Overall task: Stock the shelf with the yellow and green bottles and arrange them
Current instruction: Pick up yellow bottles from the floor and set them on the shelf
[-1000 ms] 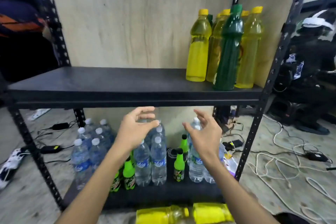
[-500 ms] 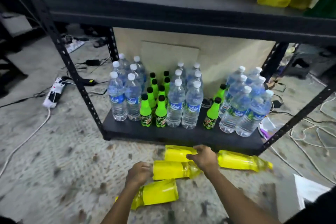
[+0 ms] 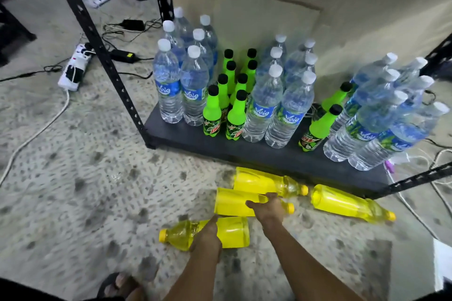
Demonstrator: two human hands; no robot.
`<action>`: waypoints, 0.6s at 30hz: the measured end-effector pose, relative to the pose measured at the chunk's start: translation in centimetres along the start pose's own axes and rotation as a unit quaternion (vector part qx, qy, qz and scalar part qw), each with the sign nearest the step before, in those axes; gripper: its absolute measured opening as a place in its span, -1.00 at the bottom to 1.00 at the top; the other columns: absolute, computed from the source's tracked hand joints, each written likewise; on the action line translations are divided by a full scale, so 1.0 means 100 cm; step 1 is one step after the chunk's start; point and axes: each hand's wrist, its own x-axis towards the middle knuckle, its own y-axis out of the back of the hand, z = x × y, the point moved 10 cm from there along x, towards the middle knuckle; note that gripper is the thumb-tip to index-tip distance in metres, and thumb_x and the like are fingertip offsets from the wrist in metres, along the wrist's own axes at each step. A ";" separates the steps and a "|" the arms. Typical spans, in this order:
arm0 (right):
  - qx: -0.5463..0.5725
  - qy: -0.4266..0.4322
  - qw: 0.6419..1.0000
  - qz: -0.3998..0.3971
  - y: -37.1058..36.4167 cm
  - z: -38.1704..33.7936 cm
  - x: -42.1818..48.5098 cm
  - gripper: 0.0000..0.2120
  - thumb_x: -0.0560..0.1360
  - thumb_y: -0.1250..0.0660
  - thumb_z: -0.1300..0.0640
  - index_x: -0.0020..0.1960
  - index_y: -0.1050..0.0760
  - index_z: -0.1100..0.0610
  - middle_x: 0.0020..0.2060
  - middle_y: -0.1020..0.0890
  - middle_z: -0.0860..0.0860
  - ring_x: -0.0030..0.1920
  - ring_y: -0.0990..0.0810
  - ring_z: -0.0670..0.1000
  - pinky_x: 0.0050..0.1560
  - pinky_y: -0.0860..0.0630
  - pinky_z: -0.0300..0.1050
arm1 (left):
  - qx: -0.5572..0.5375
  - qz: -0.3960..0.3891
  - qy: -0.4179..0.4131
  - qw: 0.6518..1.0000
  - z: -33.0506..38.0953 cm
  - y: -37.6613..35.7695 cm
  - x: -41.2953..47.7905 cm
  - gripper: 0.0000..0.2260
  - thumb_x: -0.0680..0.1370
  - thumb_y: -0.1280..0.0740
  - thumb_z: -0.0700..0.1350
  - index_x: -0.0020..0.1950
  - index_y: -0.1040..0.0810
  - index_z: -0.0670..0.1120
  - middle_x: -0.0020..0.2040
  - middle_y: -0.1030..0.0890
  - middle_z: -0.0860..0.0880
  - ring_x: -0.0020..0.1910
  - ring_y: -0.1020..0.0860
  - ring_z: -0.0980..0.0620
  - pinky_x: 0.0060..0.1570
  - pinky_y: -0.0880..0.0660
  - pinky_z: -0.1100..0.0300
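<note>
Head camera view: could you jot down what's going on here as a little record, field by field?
Setting: black shelf on a speckled floor
On shelf: upright water bottles and small green bottles
On floor: four yellow bottles lying on their sides
Left hand: on the nearest yellow bottle, cap pointing left
Right hand: on the next yellow bottle, cap pointing right
Untouched: back bottle and far-right bottle
Clutter: power strip and cables

Glossy clear-plastic yellow bottles (image 3: 234, 203) under the fingers (image 3: 254, 204); beyond them, a matt black metal shelf (image 3: 186, 137) on rough speckled carpet (image 3: 97, 178).
</note>
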 end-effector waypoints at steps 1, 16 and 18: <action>0.042 -0.035 0.998 0.014 0.001 0.008 0.004 -0.27 0.33 -0.62 0.04 0.38 -0.39 0.19 0.25 -0.58 0.19 0.23 -0.57 0.23 0.14 -0.54 0.00 | 0.006 0.020 0.002 1.000 -0.001 0.002 0.006 -0.22 0.48 -0.40 0.24 0.51 -0.30 -0.21 0.47 -0.34 -0.28 0.42 -0.35 -0.30 0.43 -0.22 -0.20; 0.401 -0.319 0.851 -0.116 -0.079 0.046 0.021 -0.26 0.36 -0.58 -0.06 0.40 -0.32 0.11 0.18 -0.40 0.22 0.26 -0.48 0.34 -0.32 -0.60 0.20 | 0.075 0.261 -0.067 0.960 0.023 0.056 0.003 -0.04 0.40 -0.54 0.09 0.50 -0.07 -0.37 0.47 -0.23 -0.33 0.43 -0.28 -0.35 0.32 -0.36 -0.22; 0.365 -0.323 0.865 -0.122 -0.085 0.044 0.026 -0.22 0.38 -0.53 -0.15 0.45 -0.32 0.14 0.19 -0.41 0.21 0.30 -0.46 0.29 0.04 -0.55 0.18 | 0.096 0.277 -0.120 0.948 0.040 0.064 -0.004 -0.06 0.39 -0.56 0.05 0.51 -0.08 -0.34 0.45 -0.23 -0.35 0.43 -0.26 -0.36 0.32 -0.34 -0.23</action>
